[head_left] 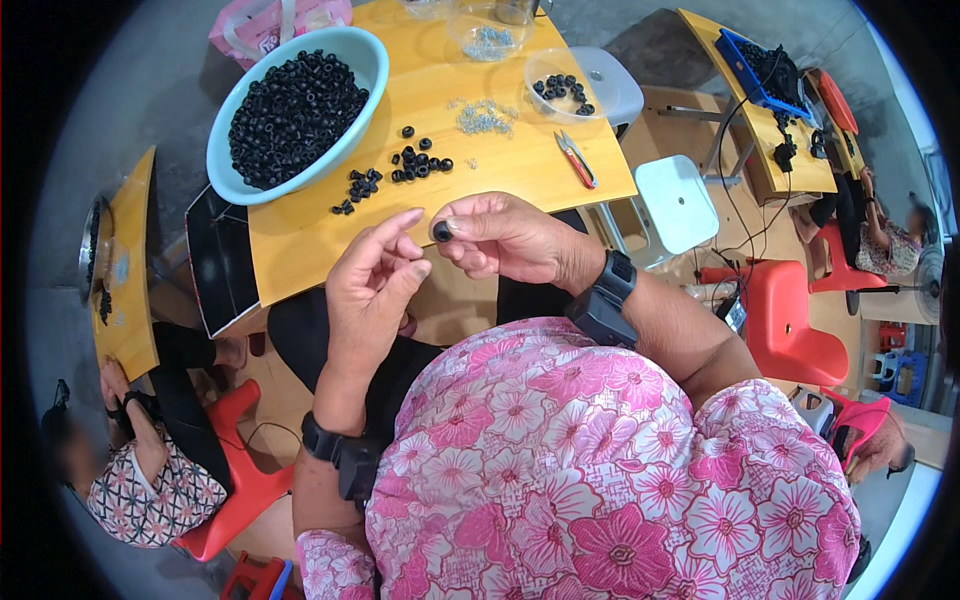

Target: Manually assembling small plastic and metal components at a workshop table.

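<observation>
Smooth and yellow, the bench (292, 250) lies bare toward its near left corner, and by the edge the right hand (508, 235) pinches a rounded black bead (441, 232), left hand (368, 282) curved alongside, fingers parted.

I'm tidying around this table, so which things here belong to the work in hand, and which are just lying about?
Seem part of the work: black piece in the right hand, loose black pieces, blue basin, clear bits, perhaps the snips.
Seem just lying about: pink bag, white stool.
</observation>
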The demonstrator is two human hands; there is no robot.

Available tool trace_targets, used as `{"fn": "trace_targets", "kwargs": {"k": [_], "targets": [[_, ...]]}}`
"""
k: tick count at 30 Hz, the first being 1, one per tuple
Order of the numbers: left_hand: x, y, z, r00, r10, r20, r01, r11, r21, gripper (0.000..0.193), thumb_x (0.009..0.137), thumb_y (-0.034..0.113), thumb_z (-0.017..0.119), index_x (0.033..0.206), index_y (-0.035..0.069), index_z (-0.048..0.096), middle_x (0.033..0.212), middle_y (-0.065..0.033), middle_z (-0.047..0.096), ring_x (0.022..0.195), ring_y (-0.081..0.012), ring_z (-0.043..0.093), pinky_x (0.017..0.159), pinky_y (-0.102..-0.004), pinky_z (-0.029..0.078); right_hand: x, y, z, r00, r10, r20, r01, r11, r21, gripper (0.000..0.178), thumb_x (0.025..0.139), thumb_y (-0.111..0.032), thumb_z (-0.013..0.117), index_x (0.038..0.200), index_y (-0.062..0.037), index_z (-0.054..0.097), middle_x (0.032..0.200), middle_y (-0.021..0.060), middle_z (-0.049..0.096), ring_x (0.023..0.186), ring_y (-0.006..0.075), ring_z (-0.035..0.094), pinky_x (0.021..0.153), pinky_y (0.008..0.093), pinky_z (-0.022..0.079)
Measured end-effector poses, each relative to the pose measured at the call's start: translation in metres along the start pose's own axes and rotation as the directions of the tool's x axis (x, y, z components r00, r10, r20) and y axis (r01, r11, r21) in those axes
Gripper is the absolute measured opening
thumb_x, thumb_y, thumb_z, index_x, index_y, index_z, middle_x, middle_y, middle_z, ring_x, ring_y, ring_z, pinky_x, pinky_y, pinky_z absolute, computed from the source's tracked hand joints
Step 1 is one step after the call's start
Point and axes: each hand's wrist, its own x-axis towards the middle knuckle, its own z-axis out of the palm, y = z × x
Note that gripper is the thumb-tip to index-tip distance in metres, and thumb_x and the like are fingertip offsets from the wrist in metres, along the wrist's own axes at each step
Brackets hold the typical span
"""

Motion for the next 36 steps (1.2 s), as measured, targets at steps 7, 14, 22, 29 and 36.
{"fn": "trace_targets", "kwargs": {"k": [7,14,22,29,36], "targets": [[0.012,-0.035,-0.004,0.999,0.026,0.030,-0.027,0.999,0.046,0.026,0.083,0.003,0.063,0.109,-0.001,0.063,0.084,0.0010,0.052,0.073,-0.0046,0.048,0.065,-0.0172,0.041,0.010,0.014,-0.006,0.994,0.105,-0.031,-0.099,0.983,0.153,0.018,0.092,-0.018,0.057,0.092,-0.0009,0.059,0.074,0.0033,0.058,0.058,0.0071,0.047,0.049,0.0188,0.035],[0.012,-0.042,-0.005,0.984,-0.176,0.015,0.177,0.984,-0.032,0.019,0.085,0.006,0.064,0.102,-0.002,0.063,0.079,0.0020,0.058,0.072,-0.0042,0.050,0.064,-0.0181,0.041,0.017,0.019,-0.016,0.987,0.137,-0.082,-0.131,0.989,0.071,0.023,0.091,-0.024,0.058,0.090,-0.0009,0.060,0.072,0.0023,0.058,0.057,0.0077,0.045,0.048,0.0202,0.034],[0.015,-0.059,-0.004,0.981,-0.193,0.014,0.192,0.971,-0.144,0.016,0.086,0.007,0.061,0.101,0.000,0.061,0.084,0.0010,0.058,0.074,-0.0045,0.051,0.067,-0.0195,0.044,0.019,0.008,-0.018,0.954,0.101,-0.283,-0.164,0.964,-0.209,0.022,0.090,-0.024,0.060,0.083,-0.0027,0.062,0.067,0.0002,0.057,0.054,0.0074,0.046,0.050,0.0195,0.038],[0.009,-0.086,-0.003,0.952,-0.303,0.048,0.306,0.924,-0.230,0.012,0.089,0.008,0.055,0.100,0.002,0.056,0.085,-0.0004,0.056,0.073,-0.0060,0.052,0.071,-0.0216,0.047,0.014,-0.002,-0.071,0.765,-0.526,-0.372,-0.136,0.433,-0.891,0.009,0.079,-0.010,0.064,0.080,-0.0012,0.065,0.068,0.0055,0.062,0.061,0.0111,0.057,0.058,0.0251,0.048],[0.009,-0.096,0.005,0.944,-0.321,0.084,0.331,0.913,-0.237,0.012,0.089,0.009,0.057,0.100,0.004,0.056,0.085,-0.0004,0.056,0.073,-0.0063,0.053,0.072,-0.0223,0.047,0.032,-0.016,-0.095,0.612,-0.759,-0.221,-0.174,0.144,-0.974,0.009,0.072,-0.010,0.065,0.079,-0.0038,0.066,0.074,0.0131,0.064,0.068,0.0282,0.062,0.065,0.0356,0.050]]}}
